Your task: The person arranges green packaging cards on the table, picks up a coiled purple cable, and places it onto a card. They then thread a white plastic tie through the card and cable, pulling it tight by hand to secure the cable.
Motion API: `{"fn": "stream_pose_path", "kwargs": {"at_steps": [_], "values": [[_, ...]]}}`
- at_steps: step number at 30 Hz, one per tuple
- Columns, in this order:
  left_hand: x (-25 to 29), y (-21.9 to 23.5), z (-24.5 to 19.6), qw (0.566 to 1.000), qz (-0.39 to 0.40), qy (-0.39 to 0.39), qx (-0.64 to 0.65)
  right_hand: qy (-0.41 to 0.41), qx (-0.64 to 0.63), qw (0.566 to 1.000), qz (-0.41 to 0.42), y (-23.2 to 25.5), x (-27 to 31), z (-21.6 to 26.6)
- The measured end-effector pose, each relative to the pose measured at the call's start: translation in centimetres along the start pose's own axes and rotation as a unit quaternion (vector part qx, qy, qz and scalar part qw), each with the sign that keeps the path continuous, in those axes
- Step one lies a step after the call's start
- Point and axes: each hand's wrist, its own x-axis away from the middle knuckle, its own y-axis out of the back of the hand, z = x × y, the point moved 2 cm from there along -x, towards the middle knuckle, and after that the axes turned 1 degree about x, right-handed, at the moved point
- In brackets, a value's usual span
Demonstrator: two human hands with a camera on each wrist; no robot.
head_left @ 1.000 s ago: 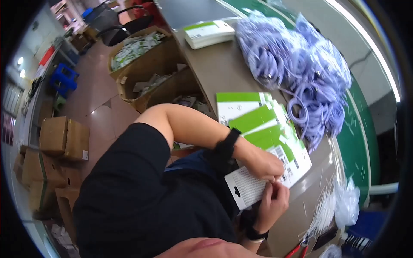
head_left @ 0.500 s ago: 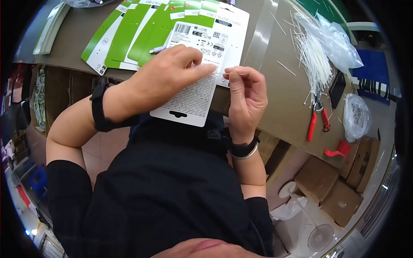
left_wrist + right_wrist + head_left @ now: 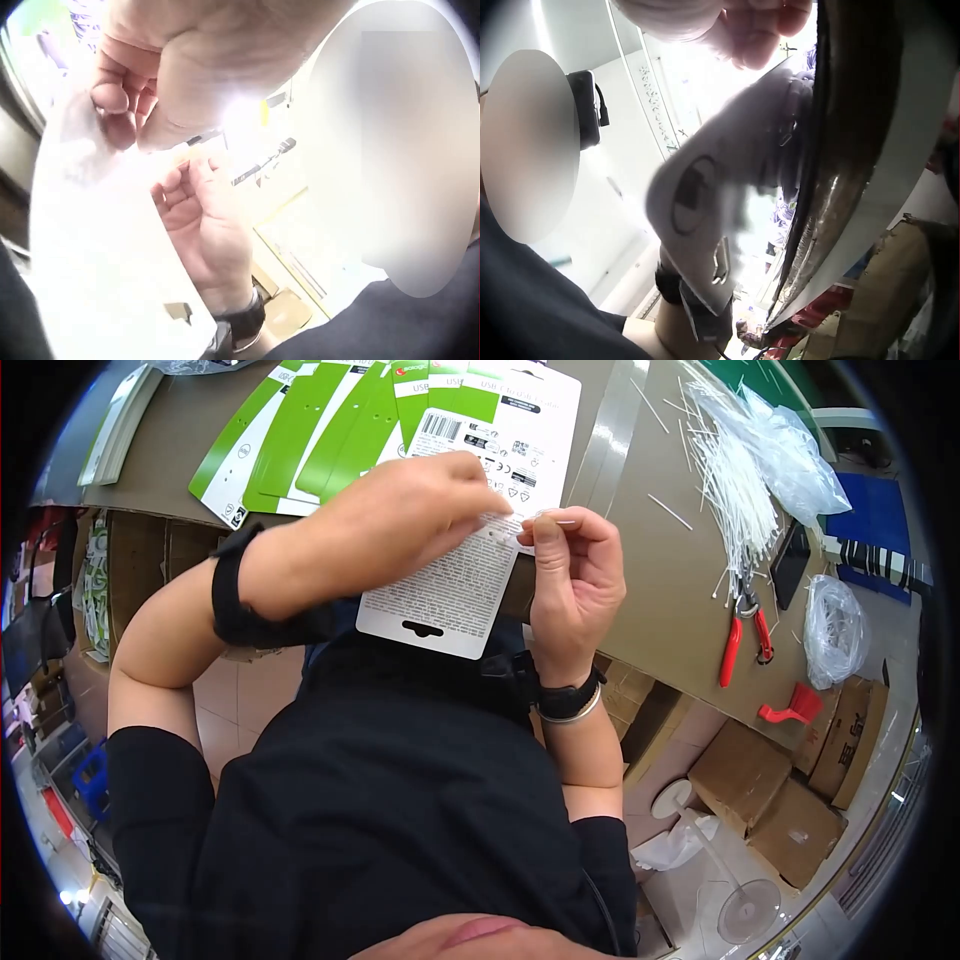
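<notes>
A white printed packaging card (image 3: 440,595) with a hang hole lies back side up, its near end over the table edge. My left hand (image 3: 410,515) is over its middle, fingertips near small holes in the card. In the left wrist view, that hand's thumb and fingers (image 3: 112,99) bend towards each other over the card; glare hides what lies between them, so I cannot tell what it holds. Beside the card's right edge, my right hand (image 3: 578,575) pinches a thin white cable tie (image 3: 566,522) between thumb and forefinger. Purple cable (image 3: 799,97) shows beneath the card in the right wrist view.
Green and white cards (image 3: 340,445) fan out behind. Loose white cable ties (image 3: 735,500) lie at right, near red-handled cutters (image 3: 733,650), a dark phone-like slab (image 3: 790,565) and plastic bags (image 3: 835,630). Cardboard boxes (image 3: 740,775) stand on the floor.
The head view has swung round to the right since the first frame. My hands, earlier touching, are now slightly apart. Since the second frame the left fingertips have shifted slightly up and right.
</notes>
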Motion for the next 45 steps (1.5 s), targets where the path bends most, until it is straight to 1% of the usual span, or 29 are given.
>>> {"fn": "stream_pose_path", "kwargs": {"at_steps": [1,2,3,4,6,9,10,11,12,13,14,17,19,21,24,27,29,32,34,35,36,37,38,39,40,41,43,44,45], "values": [[-0.8,0.4,0.0,0.989,0.055,0.099,0.093,0.005,-0.005,1.000,0.000,0.0,-0.1,0.0],[-1.7,0.7,-0.2,0.957,0.108,0.195,0.185,0.011,-0.010,1.000,0.002,0.0,-0.2,0.1],[-2.2,0.6,-0.2,0.905,0.159,0.287,0.272,0.013,-0.010,1.000,0.004,0.0,-0.3,0.0],[-2.5,0.5,-0.3,0.905,0.156,0.287,0.271,0.014,0.003,1.000,-0.005,0.1,-0.2,0.0],[-2.8,-0.3,-0.1,0.890,0.181,0.280,0.312,0.015,0.024,0.999,-0.020,0.2,0.1,-0.2],[-3.0,-0.8,0.3,0.866,0.218,0.286,0.347,-0.016,0.039,0.998,-0.051,0.1,0.7,0.6],[-3.0,-1.6,0.5,0.872,0.191,0.272,0.360,-0.017,0.021,0.998,-0.056,0.1,0.8,0.6],[-2.6,-2.2,1.1,0.855,0.184,0.292,0.387,-0.026,0.026,0.998,-0.056,0.1,1.0,-0.1],[-2.9,-1.8,0.9,0.884,0.181,0.241,0.357,-0.015,0.036,0.998,-0.047,0.4,1.1,0.1],[-3.1,-2.6,0.9,0.865,0.195,0.276,0.371,-0.013,0.045,0.998,-0.033,0.7,1.1,0.5],[-3.2,-3.4,1.3,0.883,0.188,0.234,0.361,-0.003,0.046,0.999,-0.025,0.8,1.2,0.8],[-3.5,-2.5,0.2,0.894,0.180,0.226,0.342,0.036,0.046,0.998,-0.009,0.7,1.5,0.8],[-3.4,-2.7,0.5,0.898,0.208,0.213,0.323,0.071,0.069,0.995,-0.018,0.5,1.7,1.1],[-3.4,-2.8,0.5,0.902,0.225,0.204,0.308,0.065,0.062,0.996,-0.005,0.8,1.7,1.0],[-3.2,-2.5,0.5,0.856,0.241,0.238,0.391,0.048,0.045,0.998,0.023,0.7,1.3,1.4],[-3.0,-2.0,0.5,0.859,0.231,0.250,0.382,0.041,0.126,0.989,0.061,0.3,0.9,2.3],[-2.9,-2.4,0.5,0.859,0.227,0.253,0.384,0.035,0.154,0.985,0.070,0.8,0.9,2.2],[-3.2,-3.4,1.0,0.903,0.200,0.220,0.310,0.020,0.212,0.974,0.080,1.6,0.5,1.3],[-3.1,-1.0,0.3,0.933,0.207,0.161,0.247,0.032,0.141,0.988,0.056,1.9,1.0,-0.2],[-3.0,-1.6,0.6,0.932,0.211,0.166,0.244,0.049,0.117,0.991,0.036,1.7,1.1,-0.5],[-2.9,-2.7,1.0,0.921,0.189,0.225,0.256,0.082,0.167,0.982,0.036,1.7,1.0,-0.3],[-3.0,-1.6,0.3,0.931,0.229,0.191,0.211,0.036,0.176,0.982,0.058,1.6,0.7,0.8],[-2.9,-1.8,0.5,0.917,0.225,0.227,0.239,-0.019,0.157,0.985,0.068,2.0,0.5,0.7],[-3.1,-1.2,0.1,0.896,0.234,0.288,0.244,-0.068,0.083,0.993,0.054,1.7,0.1,1.2],[-2.7,-0.9,-0.2,0.887,0.212,0.268,0.312,-0.106,-0.001,0.994,0.042,2.0,-0.1,2.2],[-2.3,-0.5,-0.1,0.874,0.183,0.260,0.368,-0.112,0.020,0.993,0.017,3.4,-0.1,3.0],[-1.2,1.5,-0.4,0.849,0.075,0.291,0.434,-0.159,0.016,0.987,0.017,4.5,-0.1,4.1],[-0.3,2.3,-0.1,0.847,0.085,0.287,0.439,-0.183,0.007,0.983,0.022,4.8,0.2,4.2],[0.5,3.4,0.5,0.870,0.069,0.296,0.389,-0.186,0.009,0.983,0.013,5.0,0.6,4.3]]}}
